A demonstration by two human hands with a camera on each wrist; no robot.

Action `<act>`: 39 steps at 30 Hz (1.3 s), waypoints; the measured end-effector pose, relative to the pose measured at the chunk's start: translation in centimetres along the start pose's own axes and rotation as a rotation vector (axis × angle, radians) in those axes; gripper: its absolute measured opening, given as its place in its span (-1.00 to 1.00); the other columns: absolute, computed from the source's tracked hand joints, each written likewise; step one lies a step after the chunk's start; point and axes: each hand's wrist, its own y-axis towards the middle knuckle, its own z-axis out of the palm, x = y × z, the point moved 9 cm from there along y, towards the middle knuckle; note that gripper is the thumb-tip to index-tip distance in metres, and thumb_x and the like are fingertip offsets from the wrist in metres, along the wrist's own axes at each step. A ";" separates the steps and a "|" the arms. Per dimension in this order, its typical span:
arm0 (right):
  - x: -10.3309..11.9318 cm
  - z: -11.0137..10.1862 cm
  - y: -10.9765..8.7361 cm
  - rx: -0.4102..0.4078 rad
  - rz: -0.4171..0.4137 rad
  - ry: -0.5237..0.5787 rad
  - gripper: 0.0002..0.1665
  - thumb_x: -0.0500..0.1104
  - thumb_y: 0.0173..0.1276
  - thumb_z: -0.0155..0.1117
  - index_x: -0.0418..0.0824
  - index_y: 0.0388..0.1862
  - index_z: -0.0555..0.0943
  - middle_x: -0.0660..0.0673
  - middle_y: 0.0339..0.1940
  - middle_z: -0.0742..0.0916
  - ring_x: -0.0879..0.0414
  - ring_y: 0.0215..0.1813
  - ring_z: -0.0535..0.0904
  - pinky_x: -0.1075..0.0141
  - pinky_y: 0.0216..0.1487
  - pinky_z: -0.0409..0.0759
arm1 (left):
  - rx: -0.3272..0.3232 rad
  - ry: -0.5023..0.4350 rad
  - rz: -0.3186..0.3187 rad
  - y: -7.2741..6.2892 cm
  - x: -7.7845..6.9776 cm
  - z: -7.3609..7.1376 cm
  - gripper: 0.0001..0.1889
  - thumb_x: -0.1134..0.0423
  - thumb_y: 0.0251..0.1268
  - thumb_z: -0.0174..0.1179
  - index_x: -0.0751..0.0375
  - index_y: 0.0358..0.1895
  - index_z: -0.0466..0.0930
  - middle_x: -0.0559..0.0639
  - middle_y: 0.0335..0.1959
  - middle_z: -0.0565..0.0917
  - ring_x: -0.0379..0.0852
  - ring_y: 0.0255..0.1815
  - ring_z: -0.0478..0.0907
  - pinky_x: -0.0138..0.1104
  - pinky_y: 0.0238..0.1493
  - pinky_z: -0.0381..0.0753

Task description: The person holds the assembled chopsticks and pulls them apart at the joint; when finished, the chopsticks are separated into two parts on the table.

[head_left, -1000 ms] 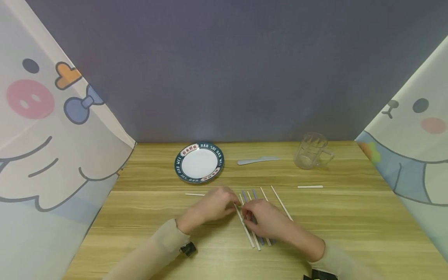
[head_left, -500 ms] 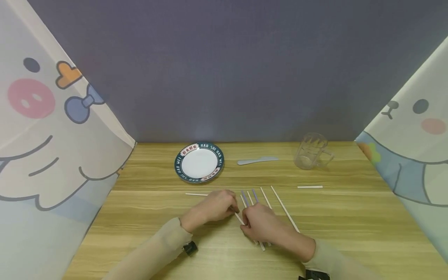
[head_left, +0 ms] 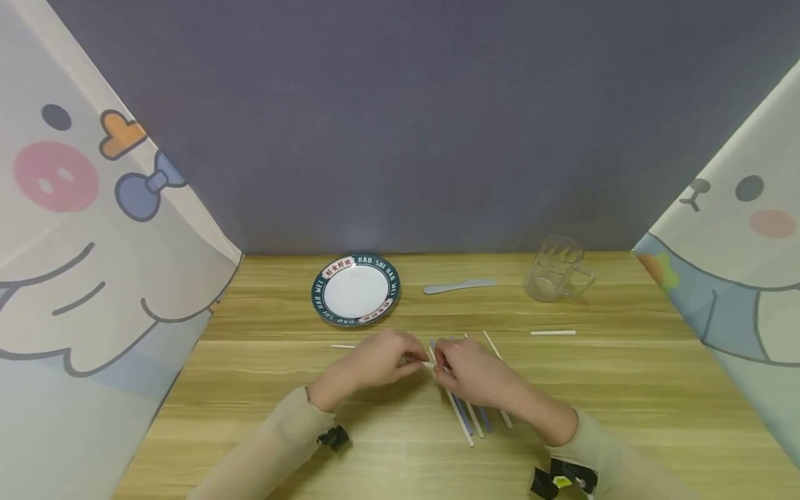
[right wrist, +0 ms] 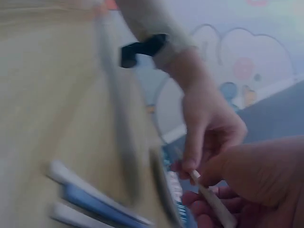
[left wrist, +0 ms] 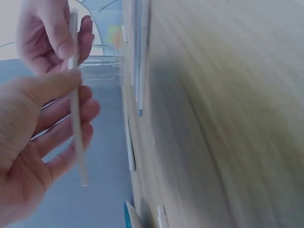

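Note:
Between both hands, a thin white straw (left wrist: 76, 118) is held raised over the table. My left hand (head_left: 382, 357) pinches it between thumb and fingers, with one end sticking out past the fingers in the left wrist view. Close beside it, my right hand (head_left: 481, 371) pinches the same straw (right wrist: 216, 206) further along. Below the right hand lie several long straws side by side, white ones (head_left: 460, 420) and blue-purple ones (head_left: 485, 419), their middles partly covered by that hand.
At the back left stands a green-rimmed plate (head_left: 319, 298). A light grey knife (head_left: 460, 286) lies right of it, then a clear mug (head_left: 545, 278). A short white piece (head_left: 553, 332) lies at right; another white straw (head_left: 342, 346) is partly behind the left hand.
Both hands have moved up in the head view, lifting the white straw from low over the row. The long straws under the right hand now show more of their near ends.

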 end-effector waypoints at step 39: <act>0.5 -5.9 0.2 0.040 -0.288 -0.014 -0.69 -0.22 0.67 0.14 0.01 -0.37 0.42 0.22 -0.57 0.25 0.43 -0.52 0.16 0.49 -0.44 0.27 | -0.360 -0.009 0.131 0.2 -4.5 -5.5 -0.90 0.34 0.50 0.31 0.28 -0.21 0.75 -0.02 -0.39 0.79 -0.31 -0.47 0.58 -0.65 -0.37 0.56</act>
